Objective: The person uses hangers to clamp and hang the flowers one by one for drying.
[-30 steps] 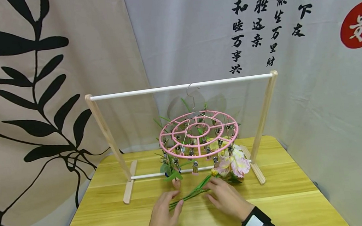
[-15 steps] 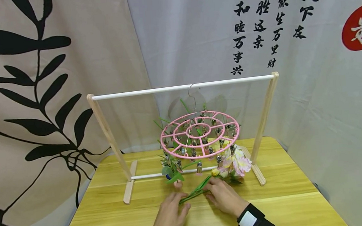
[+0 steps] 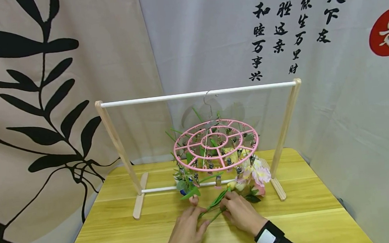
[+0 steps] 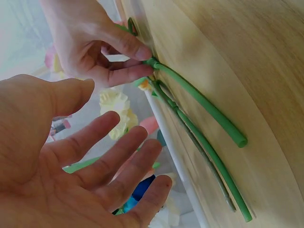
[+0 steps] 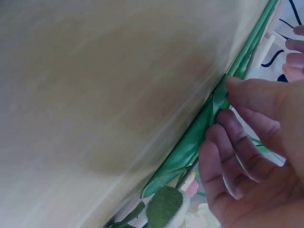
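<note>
My right hand (image 3: 241, 213) pinches a green flower stem (image 4: 204, 104) between thumb and fingertips, low over the table. Two thinner stems run beside it in the left wrist view. My left hand (image 3: 186, 231) is near the stems' free ends, fingers spread and palm bare in the left wrist view. By the right hand in the head view are a yellow bud (image 3: 231, 185), a pink flower (image 3: 259, 190) and a dark green leaf (image 3: 252, 198). Long green leaves (image 5: 190, 137) lie along the stems in the right wrist view.
A round pink clip hanger (image 3: 219, 169) hangs from the white rod (image 3: 165, 98) of a wooden rack. Its metal clips carry artificial flowers, including a pale pink-and-white bloom (image 3: 261, 172) and greenery at left (image 3: 182, 185). The wooden table (image 3: 121, 234) lies beneath.
My left hand has moved right, closer to the right hand. One stem now shows apart from the others. The right hand stays in nearly the same place.
</note>
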Demonstrator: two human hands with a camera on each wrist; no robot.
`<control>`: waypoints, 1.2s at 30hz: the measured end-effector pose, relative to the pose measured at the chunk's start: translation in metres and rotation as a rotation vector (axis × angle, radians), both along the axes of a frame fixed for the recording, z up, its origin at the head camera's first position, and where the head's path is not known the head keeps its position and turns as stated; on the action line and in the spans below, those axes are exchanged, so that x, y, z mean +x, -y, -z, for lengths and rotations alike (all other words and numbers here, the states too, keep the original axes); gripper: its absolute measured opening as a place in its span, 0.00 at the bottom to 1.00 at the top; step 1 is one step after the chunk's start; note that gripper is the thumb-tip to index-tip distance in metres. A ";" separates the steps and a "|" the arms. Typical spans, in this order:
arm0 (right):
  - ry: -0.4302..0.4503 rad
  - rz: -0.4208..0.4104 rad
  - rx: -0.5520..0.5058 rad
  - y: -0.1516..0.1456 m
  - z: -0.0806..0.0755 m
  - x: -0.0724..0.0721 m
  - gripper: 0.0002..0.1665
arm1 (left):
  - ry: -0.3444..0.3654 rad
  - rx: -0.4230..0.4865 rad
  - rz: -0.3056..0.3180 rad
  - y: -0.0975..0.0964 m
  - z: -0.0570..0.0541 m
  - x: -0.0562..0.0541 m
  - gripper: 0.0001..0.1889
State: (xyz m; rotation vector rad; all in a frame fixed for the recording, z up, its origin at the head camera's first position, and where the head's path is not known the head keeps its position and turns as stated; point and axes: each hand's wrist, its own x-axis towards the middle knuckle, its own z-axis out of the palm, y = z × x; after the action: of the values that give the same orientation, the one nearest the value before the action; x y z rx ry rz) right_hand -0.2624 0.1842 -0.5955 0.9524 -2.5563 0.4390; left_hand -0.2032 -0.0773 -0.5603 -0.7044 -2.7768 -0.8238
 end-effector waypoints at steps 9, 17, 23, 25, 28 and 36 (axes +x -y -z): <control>0.033 0.014 0.022 -0.001 0.004 -0.001 0.13 | 0.013 0.005 0.014 0.000 -0.004 0.001 0.19; 0.063 0.080 0.096 0.000 -0.003 0.005 0.10 | 0.005 0.015 0.020 -0.002 -0.011 0.002 0.20; 0.032 0.084 0.121 -0.001 -0.007 0.006 0.10 | -0.008 0.015 0.015 -0.003 -0.018 0.005 0.19; 0.028 0.083 0.134 -0.001 -0.010 0.007 0.10 | -0.027 0.017 0.009 -0.004 -0.022 0.007 0.19; 0.022 0.086 0.151 -0.002 -0.016 0.010 0.11 | -0.065 0.013 -0.006 -0.004 -0.028 0.009 0.19; 0.034 0.070 0.161 -0.006 -0.025 0.014 0.12 | -0.078 0.048 -0.065 -0.001 -0.044 0.012 0.17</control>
State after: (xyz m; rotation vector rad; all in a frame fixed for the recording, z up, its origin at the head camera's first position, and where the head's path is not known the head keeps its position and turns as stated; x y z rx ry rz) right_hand -0.2488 0.1902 -0.5700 0.9131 -2.6792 0.2348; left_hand -0.1907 -0.0766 -0.5158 -0.6207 -2.6856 -0.8292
